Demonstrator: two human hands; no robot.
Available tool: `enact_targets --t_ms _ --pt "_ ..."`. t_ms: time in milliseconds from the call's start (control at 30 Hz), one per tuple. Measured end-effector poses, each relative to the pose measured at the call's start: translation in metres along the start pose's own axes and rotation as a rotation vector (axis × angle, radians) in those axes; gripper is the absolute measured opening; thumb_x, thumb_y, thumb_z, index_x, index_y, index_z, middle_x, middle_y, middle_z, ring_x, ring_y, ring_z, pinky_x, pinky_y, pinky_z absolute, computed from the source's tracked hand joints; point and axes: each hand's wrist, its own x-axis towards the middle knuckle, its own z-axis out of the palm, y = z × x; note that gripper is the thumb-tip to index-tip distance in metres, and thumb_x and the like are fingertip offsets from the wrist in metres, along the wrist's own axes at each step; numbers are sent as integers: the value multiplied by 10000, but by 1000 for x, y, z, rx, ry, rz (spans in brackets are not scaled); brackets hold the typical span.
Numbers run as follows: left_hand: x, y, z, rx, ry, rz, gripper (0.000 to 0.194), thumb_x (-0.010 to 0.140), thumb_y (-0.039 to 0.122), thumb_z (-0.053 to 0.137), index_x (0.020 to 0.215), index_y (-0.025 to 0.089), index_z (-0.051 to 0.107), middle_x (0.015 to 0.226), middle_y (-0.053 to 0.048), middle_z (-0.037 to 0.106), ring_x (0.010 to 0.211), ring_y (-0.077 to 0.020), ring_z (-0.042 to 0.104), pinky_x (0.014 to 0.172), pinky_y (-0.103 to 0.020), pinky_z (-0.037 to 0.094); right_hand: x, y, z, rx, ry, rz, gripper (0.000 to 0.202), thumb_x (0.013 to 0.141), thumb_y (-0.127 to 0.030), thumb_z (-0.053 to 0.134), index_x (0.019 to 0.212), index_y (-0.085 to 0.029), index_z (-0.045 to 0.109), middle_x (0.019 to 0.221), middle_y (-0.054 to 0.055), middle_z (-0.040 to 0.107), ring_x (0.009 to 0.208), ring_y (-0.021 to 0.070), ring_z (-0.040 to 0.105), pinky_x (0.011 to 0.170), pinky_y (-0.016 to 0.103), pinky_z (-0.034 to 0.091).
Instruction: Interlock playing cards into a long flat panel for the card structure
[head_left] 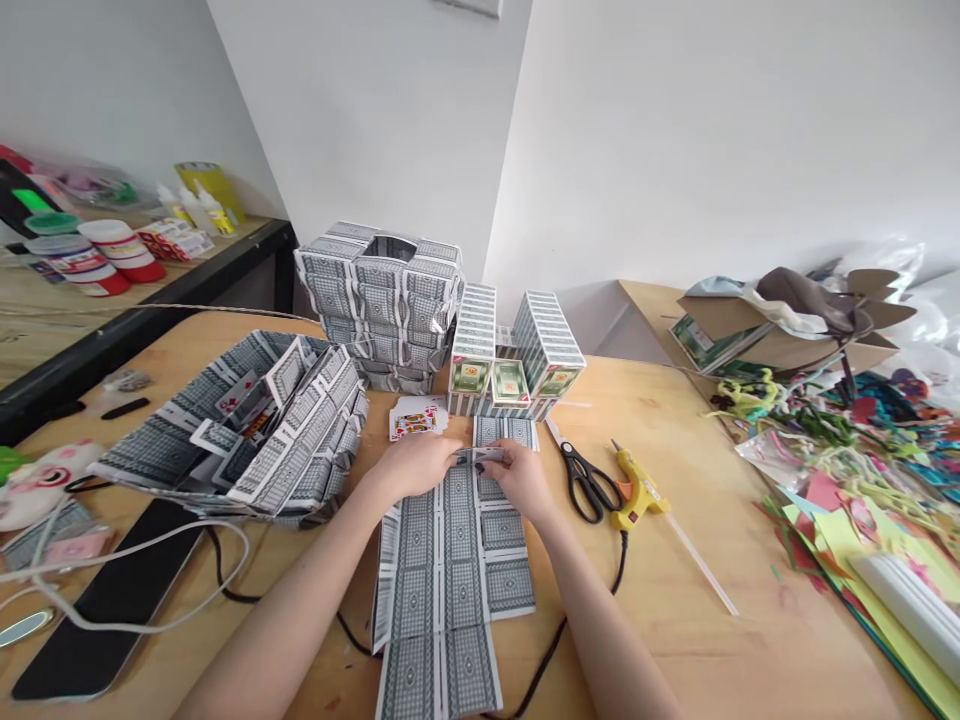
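My left hand [424,463] and my right hand [517,475] meet above the far end of a panel of joined playing cards [439,590], patterned backs up. Between them, both hands pinch a thin playing card [480,455], seen nearly edge-on. More cards [506,433] lie just beyond the fingers. Left of these, a loose pile of face-up playing cards [415,417] touches the area by my left hand. To the right of my right hand lie black-handled scissors [589,485] and a yellow glue gun [636,488] with a clear glue stick in its back.
A basket made of cards [300,450] stands left, holding loose cards. Behind are a tall card-built box [382,300] and stacked green card boxes [517,355]. A dark phone-like slab [112,600] and white cable lie front left. Paper scraps [847,540] and a cardboard box [787,320] are right.
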Motion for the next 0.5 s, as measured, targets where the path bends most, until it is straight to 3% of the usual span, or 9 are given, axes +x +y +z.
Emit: enact_targets --t_ms 133,233,367,500 --pt "1 0 0 2 33 -26 277 879 307 313 1000 239 553 902 -77 653 800 -247 613 612 -304 414 -4 11 15 264 111 46 119 710 -291 567 672 -178 569 683 16 640 649 189 636 616 315 549" --pt "1 0 1 -12 44 -35 309 881 296 312 1107 261 520 959 -81 655 837 -249 614 638 -309 417 -12 16 27 336 163 13 203 743 -343 537 803 -171 627 838 41 662 767 206 637 684 344 560" --pt "1 1 0 -19 43 -45 320 875 283 326 1124 283 527 954 -76 661 837 -251 616 636 -305 412 -21 17 32 293 94 -49 293 775 -285 486 1016 -177 614 1001 49 656 873 201 631 767 345 544" --pt "0 1 0 -25 50 -37 302 865 262 332 1053 281 567 902 -68 668 810 -243 615 624 -296 403 -30 9 31 59 34 -127 387 762 -170 451 1130 -195 567 1036 45 659 872 198 637 774 337 530"
